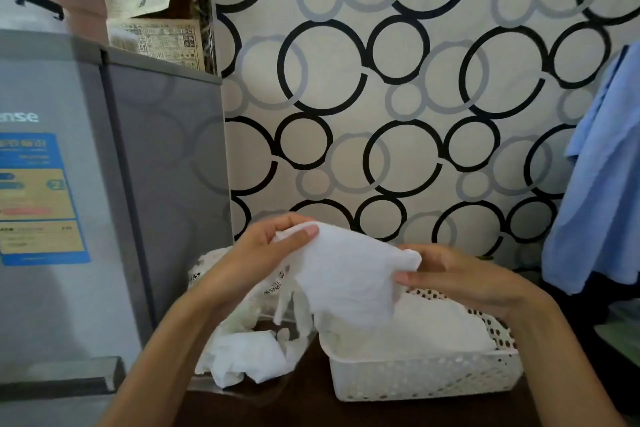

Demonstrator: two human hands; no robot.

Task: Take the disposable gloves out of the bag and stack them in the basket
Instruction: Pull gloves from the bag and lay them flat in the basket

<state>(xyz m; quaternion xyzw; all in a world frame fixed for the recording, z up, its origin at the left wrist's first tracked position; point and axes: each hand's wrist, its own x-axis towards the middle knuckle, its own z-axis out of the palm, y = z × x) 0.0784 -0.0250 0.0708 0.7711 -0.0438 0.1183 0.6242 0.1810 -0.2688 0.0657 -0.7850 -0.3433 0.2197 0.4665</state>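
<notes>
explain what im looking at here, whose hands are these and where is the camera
The one picture comes from a camera worn on a person's head, looking forward and down, so these are that person's own bare hands. The left hand and right hand pinch opposite ends of a thin white disposable glove, held in the air. Below on the dark table sit a white perforated basket already holding gloves and, to its left, a clear plastic bag with more. A grey fridge stands at left.
</notes>
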